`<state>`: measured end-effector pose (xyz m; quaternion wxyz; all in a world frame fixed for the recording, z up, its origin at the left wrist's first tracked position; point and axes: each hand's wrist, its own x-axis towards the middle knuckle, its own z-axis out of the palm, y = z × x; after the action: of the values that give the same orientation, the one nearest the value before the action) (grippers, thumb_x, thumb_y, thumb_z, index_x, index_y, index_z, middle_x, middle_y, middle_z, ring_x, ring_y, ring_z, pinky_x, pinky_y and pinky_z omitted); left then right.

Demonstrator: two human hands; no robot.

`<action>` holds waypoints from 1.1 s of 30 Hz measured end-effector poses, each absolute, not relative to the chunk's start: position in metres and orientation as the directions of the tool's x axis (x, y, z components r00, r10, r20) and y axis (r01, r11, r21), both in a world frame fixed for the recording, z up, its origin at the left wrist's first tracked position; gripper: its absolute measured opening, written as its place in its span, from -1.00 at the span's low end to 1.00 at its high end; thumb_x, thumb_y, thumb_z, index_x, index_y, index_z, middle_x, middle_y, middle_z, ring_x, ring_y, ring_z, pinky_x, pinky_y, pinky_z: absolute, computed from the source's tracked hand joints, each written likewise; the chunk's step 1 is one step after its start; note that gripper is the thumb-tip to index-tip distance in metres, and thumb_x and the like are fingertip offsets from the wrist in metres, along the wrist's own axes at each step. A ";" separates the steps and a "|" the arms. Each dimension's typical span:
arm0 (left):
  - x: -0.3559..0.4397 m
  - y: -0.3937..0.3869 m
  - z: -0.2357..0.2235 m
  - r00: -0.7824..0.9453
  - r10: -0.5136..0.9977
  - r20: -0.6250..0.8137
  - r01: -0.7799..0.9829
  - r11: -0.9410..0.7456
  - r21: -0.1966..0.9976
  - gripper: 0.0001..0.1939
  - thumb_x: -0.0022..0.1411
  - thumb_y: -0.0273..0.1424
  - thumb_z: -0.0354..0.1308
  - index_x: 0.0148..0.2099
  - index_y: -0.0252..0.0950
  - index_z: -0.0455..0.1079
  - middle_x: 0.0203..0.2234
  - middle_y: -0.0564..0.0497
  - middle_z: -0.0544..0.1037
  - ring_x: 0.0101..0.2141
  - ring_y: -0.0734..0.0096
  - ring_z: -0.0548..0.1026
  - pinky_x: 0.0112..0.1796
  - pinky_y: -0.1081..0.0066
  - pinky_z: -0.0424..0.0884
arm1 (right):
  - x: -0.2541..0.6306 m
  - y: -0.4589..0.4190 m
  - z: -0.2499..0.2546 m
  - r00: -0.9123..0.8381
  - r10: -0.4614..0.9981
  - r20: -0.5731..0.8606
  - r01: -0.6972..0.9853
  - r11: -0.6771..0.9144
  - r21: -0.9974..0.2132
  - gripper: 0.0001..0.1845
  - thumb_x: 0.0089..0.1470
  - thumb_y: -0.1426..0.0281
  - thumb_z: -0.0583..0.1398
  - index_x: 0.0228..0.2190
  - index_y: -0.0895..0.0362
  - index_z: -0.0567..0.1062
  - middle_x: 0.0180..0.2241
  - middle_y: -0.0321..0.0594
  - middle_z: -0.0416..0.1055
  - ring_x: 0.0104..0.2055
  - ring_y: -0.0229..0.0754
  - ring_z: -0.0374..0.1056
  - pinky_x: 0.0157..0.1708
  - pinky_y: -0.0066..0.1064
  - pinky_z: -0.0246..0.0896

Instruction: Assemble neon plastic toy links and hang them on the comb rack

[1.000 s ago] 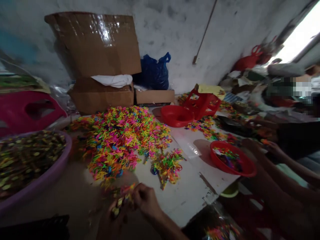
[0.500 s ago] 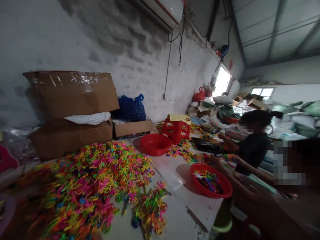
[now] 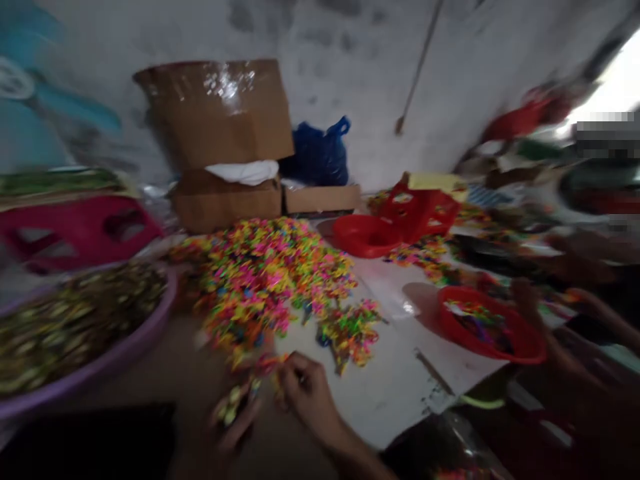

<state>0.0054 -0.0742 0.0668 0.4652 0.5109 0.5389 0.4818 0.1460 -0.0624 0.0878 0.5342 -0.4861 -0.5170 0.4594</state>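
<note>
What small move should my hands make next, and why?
Probably bring the right hand a little toward the left hand: the right seems to pinch a pink-and-orange piece, though blurred, while the left holds small yellowish pieces close by, with a narrow gap between the hands.

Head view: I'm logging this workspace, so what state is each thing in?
Left hand: holding yellowish pieces
Right hand: fingers curled, hold too blurred to tell
Colourful pieces: heaped loose
Purple basin: filled with pieces
Red stool: upright, yellow covering on top
Blue bag: standing, handle raised
</note>
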 end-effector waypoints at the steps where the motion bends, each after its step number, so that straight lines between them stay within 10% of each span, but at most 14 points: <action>1: 0.004 -0.078 0.066 -0.048 0.996 -0.069 0.107 0.074 0.991 -0.71 -0.08 -0.18 0.27 -0.35 -0.26 0.44 -0.45 -0.02 0.48 -0.42 0.41 0.44 -0.45 0.47 0.34 | 0.146 -0.061 0.087 0.015 0.998 0.066 -0.025 0.067 -0.997 -0.61 -0.03 0.12 0.08 -0.67 0.14 0.21 -0.72 -0.42 0.10 -0.69 -0.43 0.01 -0.70 -0.60 -0.04; 7: 0.015 -0.085 0.067 0.007 0.921 -0.389 -0.079 0.388 0.918 -0.61 -0.15 -0.20 0.28 -0.28 -0.32 0.40 -0.77 0.20 0.25 -0.72 0.62 0.19 -0.69 0.58 0.05 | 0.146 -0.055 0.072 -0.064 0.997 -0.046 -0.112 -0.053 -0.992 -0.60 -0.12 0.13 0.14 -0.70 0.14 0.18 -0.73 -0.45 0.02 -0.67 -0.44 -0.09 -0.69 -0.58 -0.15; 33: 0.017 -0.080 0.056 0.277 0.841 -0.465 -0.097 0.506 0.857 -0.75 -0.08 -0.25 0.22 -0.43 -0.35 0.38 -0.66 0.04 0.47 -0.79 0.58 0.29 -0.79 0.57 0.01 | 0.172 -0.058 0.045 -0.124 0.985 -0.121 0.113 -0.108 -0.988 -0.59 0.00 0.09 0.06 -0.64 0.14 0.25 -0.71 -0.41 0.06 -0.67 -0.38 -0.02 -0.66 -0.54 -0.12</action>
<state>0.0170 -0.0805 0.0559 0.7078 0.3706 0.5019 0.3313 0.1723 -0.0584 0.0449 0.4094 -0.5201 -0.5278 0.5323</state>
